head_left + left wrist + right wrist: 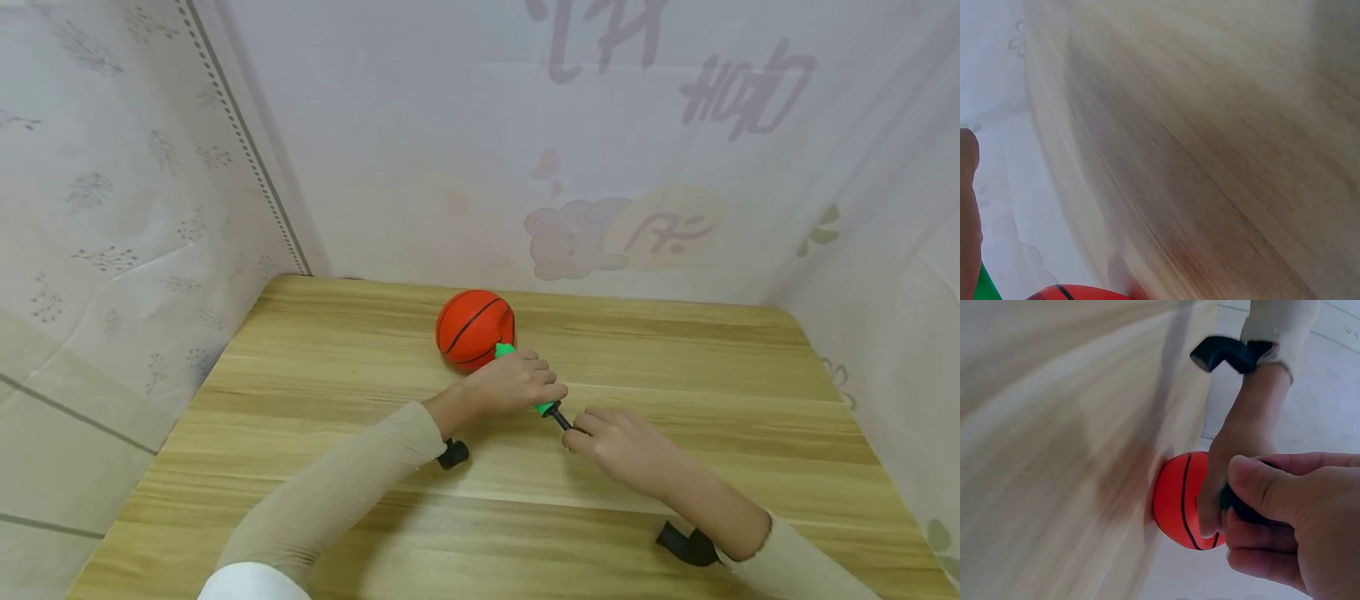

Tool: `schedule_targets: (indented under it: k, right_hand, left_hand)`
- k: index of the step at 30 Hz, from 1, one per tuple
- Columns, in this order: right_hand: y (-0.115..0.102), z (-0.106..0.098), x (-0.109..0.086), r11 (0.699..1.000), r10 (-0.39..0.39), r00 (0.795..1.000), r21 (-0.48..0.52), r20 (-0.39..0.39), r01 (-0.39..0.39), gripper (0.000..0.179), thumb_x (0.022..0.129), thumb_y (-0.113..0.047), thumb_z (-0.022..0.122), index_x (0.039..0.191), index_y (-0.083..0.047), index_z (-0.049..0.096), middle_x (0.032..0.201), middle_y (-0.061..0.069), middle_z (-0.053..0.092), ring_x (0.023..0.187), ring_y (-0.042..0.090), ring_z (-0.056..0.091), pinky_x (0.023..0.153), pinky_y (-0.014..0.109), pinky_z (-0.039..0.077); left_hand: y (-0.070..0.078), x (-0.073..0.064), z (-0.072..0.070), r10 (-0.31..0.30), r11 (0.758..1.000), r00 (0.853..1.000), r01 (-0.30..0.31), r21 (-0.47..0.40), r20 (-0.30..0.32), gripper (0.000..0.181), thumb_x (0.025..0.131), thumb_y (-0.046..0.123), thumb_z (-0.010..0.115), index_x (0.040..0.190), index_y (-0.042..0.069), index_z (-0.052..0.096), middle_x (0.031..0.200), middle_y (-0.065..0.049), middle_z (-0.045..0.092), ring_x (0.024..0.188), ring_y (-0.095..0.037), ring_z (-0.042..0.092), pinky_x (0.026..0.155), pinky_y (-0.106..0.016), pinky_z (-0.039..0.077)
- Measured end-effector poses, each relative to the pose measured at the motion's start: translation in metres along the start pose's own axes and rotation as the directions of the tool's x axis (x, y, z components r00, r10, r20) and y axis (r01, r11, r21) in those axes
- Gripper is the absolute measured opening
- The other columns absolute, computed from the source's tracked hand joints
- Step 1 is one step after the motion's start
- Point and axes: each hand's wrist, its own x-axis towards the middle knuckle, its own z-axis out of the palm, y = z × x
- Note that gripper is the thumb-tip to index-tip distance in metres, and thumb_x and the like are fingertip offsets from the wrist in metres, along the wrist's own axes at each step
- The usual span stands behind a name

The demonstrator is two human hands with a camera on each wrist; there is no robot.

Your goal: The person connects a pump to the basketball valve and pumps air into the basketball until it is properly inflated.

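A small orange-red basketball point(474, 327) with black lines rests on the wooden table; its side near the pump looks dented. My left hand point(512, 383) grips the green barrel of a hand pump point(505, 350), whose tip points at the ball. Behind it, my right hand point(622, 446) holds the black handle end, with part of the black rod point(561, 419) showing between the hands. In the right wrist view, the thumb and fingers of the right hand point(1279, 519) wrap the dark handle point(1244, 506), with the ball point(1179, 500) beyond. The left hand hides most of the barrel.
The wooden table point(300, 400) reaches back to a pale printed curtain point(420, 167), with more curtain on both sides. A black wrist-worn device sits under the left wrist point(453, 454) and another under the right wrist point(686, 543).
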Motion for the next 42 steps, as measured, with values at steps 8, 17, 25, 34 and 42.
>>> schedule_targets:
  k: [8, 17, 25, 34, 42]
  right_hand:
    - [0.006, 0.005, 0.011, 1.0, 0.019, 1.0, -0.013, -0.001, -0.019, 0.024, 0.076, -0.004, 0.085, 0.086, -0.01, 0.065, 0.076, -0.004, 0.056, 0.064, 0.006, 0.047, 0.057, 0.014, 0.038]
    - [-0.01, -0.019, -0.013, 0.996, -0.011, 1.0, 0.085, 0.015, 0.01, 0.017, 0.082, -0.01, 0.081, 0.088, -0.013, 0.065, 0.078, -0.007, 0.061, 0.067, 0.004, 0.053, 0.057, 0.014, 0.043]
    - [-0.023, -0.03, -0.034, 0.991, -0.021, 0.999, 0.134, -0.041, 0.026, 0.034, 0.109, -0.026, 0.043, 0.085, -0.016, 0.064, 0.076, -0.01, 0.059, 0.067, 0.002, 0.053, 0.057, 0.011, 0.043]
    - [-0.014, -0.025, -0.022, 0.998, 0.001, 0.999, 0.061, 0.052, -0.004, 0.022, 0.077, 0.0, 0.076, 0.089, -0.012, 0.062, 0.079, -0.005, 0.056, 0.067, 0.005, 0.048, 0.055, 0.014, 0.04]
    - [0.007, -0.004, 0.008, 1.0, 0.008, 1.0, 0.009, 0.009, -0.009, 0.027, 0.074, -0.001, 0.085, 0.085, -0.01, 0.062, 0.075, -0.004, 0.054, 0.064, 0.006, 0.043, 0.055, 0.013, 0.034]
  left_hand:
    - [0.001, 0.001, -0.005, -0.014, 0.999, 0.997, 0.016, -0.036, 0.073, 0.017, 0.094, -0.001, 0.059, 0.096, 0.016, 0.06, 0.072, 0.007, 0.054, 0.07, -0.01, 0.049, 0.069, -0.02, 0.037]
    - [-0.002, 0.001, -0.006, -0.006, 0.999, 0.997, 0.01, -0.045, 0.083, 0.017, 0.097, 0.0, 0.059, 0.1, 0.016, 0.059, 0.072, 0.008, 0.052, 0.07, -0.009, 0.048, 0.069, -0.019, 0.036]
    - [-0.006, -0.001, -0.008, -0.008, 0.999, 0.995, 0.013, -0.044, 0.102, 0.018, 0.095, 0.0, 0.061, 0.103, 0.016, 0.061, 0.078, 0.008, 0.059, 0.075, -0.009, 0.054, 0.073, -0.02, 0.042]
    - [-0.005, 0.001, -0.003, -0.008, 0.998, 1.0, 0.01, -0.055, 0.028, 0.018, 0.095, -0.002, 0.06, 0.099, 0.016, 0.061, 0.071, 0.007, 0.054, 0.069, -0.009, 0.049, 0.068, -0.02, 0.037]
    - [-0.001, 0.004, -0.002, -0.015, 0.999, 1.0, 0.015, -0.038, 0.02, 0.017, 0.095, -0.001, 0.059, 0.095, 0.016, 0.06, 0.07, 0.007, 0.052, 0.067, -0.008, 0.048, 0.067, -0.02, 0.035]
